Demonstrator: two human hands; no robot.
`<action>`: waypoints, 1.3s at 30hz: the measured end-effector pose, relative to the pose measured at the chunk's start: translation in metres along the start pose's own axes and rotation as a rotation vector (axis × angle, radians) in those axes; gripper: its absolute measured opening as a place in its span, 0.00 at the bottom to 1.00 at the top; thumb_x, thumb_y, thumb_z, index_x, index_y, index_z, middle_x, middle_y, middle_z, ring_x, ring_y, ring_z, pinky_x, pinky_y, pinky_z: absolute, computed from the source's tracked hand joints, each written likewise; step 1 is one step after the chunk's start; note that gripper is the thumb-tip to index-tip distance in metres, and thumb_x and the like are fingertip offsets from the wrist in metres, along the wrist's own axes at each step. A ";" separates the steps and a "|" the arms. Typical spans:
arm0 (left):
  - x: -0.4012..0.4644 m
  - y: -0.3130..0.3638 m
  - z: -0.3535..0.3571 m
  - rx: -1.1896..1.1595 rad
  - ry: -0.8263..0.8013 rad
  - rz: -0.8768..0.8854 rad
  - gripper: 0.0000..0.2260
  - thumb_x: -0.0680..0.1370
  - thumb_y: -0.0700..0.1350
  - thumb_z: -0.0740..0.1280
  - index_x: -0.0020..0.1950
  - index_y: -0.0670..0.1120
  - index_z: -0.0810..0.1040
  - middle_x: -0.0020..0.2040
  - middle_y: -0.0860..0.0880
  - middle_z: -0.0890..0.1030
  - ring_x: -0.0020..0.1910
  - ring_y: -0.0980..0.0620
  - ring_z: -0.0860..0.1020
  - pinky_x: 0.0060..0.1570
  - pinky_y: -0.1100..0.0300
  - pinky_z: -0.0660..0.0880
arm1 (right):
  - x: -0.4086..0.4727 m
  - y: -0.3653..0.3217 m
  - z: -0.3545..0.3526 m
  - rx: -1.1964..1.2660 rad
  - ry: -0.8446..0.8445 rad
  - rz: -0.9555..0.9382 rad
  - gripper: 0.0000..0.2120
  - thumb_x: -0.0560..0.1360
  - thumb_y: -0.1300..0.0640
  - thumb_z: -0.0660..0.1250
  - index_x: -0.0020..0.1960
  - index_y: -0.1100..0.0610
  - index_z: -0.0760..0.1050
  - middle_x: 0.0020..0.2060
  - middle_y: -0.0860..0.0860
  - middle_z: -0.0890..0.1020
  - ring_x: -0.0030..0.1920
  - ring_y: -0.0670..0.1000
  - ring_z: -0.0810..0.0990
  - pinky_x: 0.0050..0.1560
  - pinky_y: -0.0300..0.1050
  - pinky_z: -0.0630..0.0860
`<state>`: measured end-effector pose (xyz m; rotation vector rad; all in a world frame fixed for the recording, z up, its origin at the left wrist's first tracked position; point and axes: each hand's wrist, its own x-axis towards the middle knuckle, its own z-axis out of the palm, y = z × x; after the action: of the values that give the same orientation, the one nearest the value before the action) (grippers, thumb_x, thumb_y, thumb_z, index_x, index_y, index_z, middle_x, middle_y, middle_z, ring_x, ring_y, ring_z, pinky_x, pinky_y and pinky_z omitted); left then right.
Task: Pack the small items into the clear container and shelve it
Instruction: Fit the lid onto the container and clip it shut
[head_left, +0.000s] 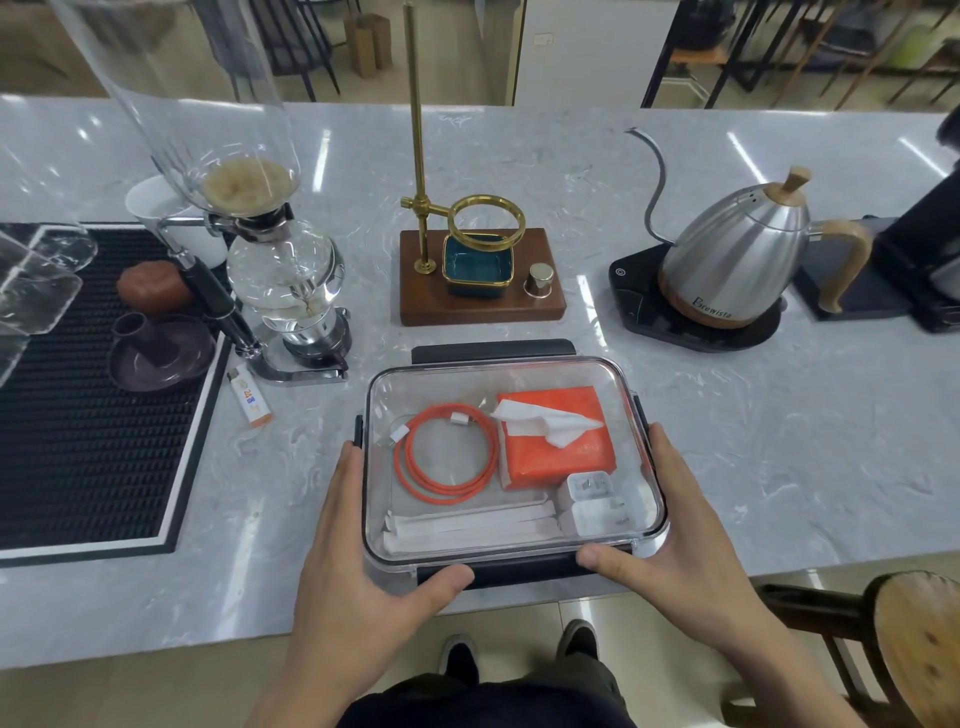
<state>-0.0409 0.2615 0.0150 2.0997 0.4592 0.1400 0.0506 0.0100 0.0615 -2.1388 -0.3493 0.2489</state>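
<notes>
The clear container (426, 379) lies near the counter's front edge with its transparent lid on and black latches at the sides. Inside I see a coiled orange cable (444, 457), an orange tissue pack (558, 441), two white chargers (597, 501) and white paper-wrapped sticks (467, 525). My left hand (363, 561) grips the container's left side, thumb on the front latch. My right hand (670, 540) grips the right side, thumb on the same front latch.
A siphon coffee maker (280, 270) and a small lighter (249, 395) stand left of the container beside a black drip mat (78, 415). A brass dripper stand (478, 270) is behind it, a steel kettle (737, 260) right. A wooden stool (914, 649) is at lower right.
</notes>
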 end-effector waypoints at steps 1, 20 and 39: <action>0.000 0.000 0.000 0.001 0.001 -0.003 0.58 0.56 0.70 0.73 0.80 0.62 0.47 0.76 0.73 0.51 0.74 0.75 0.51 0.72 0.62 0.58 | 0.000 0.000 0.000 0.001 -0.003 -0.001 0.47 0.57 0.36 0.76 0.64 0.17 0.49 0.60 0.15 0.61 0.63 0.21 0.62 0.55 0.16 0.60; 0.003 -0.003 -0.003 0.079 -0.001 0.130 0.56 0.57 0.76 0.70 0.79 0.64 0.47 0.80 0.67 0.48 0.78 0.66 0.48 0.74 0.58 0.55 | 0.002 0.000 0.000 -0.017 0.038 -0.121 0.38 0.66 0.45 0.78 0.64 0.24 0.57 0.60 0.23 0.67 0.64 0.28 0.67 0.55 0.18 0.63; 0.038 0.019 0.014 0.418 -0.098 0.731 0.34 0.66 0.72 0.71 0.65 0.53 0.79 0.67 0.53 0.78 0.71 0.51 0.72 0.71 0.44 0.66 | 0.142 -0.007 0.037 -0.577 -0.031 -0.321 0.21 0.79 0.49 0.61 0.65 0.60 0.75 0.58 0.55 0.80 0.60 0.56 0.76 0.64 0.51 0.71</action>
<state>0.0029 0.2557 0.0201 2.5849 -0.3930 0.3859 0.1717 0.0907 0.0400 -2.5917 -0.8564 -0.0115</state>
